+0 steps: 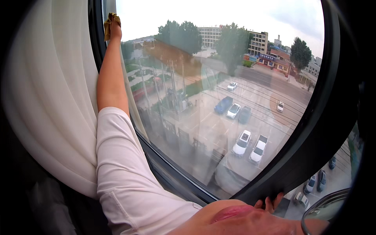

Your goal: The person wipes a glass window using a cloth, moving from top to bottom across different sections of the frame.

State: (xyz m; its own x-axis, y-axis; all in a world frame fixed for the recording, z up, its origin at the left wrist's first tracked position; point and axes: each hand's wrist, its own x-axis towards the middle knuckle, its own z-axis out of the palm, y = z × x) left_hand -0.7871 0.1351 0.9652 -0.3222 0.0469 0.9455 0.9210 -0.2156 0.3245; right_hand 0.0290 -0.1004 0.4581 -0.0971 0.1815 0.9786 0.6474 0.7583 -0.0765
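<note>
My left arm, in a white sleeve, stretches up along the left side of the window. At its end my left hand (115, 30) holds a crumpled yellow-brown cloth (108, 28) near the upper left of the dark window frame (95, 32). Large and hazy with reflections, the window pane (188, 126) spans the middle of the view. Low on the right, the fingers of my right hand (270, 203) curl at the edge of the thick dark window stile (293, 164). My own chin and mouth hide the rest of that hand.
A pale curtain (58, 97) hangs at the left, right beside my arm. The lower frame rail (176, 176) runs diagonally beneath the pane. Part of a pair of glasses (305, 223) shows at bottom right. Far below outside lies a parking lot (205, 117) with several vehicles.
</note>
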